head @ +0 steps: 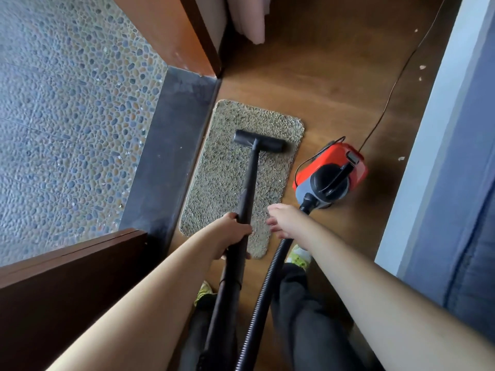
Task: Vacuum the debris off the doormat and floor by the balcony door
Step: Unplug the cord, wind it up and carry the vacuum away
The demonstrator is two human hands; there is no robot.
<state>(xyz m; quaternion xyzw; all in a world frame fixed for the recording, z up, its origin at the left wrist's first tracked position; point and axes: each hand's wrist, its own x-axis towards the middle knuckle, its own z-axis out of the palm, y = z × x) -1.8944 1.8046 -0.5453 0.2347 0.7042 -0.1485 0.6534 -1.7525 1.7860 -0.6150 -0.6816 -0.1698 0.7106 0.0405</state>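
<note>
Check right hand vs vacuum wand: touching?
Apart. The head view shows the right hand open beside the wand, with doormat visible between them. Only the left hand grips the wand.

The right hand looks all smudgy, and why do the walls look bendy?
Head view: the right hand is motion-blurred, while the left hand gripping the wand is sharper. The wide-angle lens bends straight edges near the frame's border. Soft daylight, faint shadows.

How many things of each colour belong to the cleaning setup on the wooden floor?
Black: 3, floor nozzle, wand, ribbed hose
Red: 1, vacuum body
Beige: 1, doormat
Total: 5
</note>
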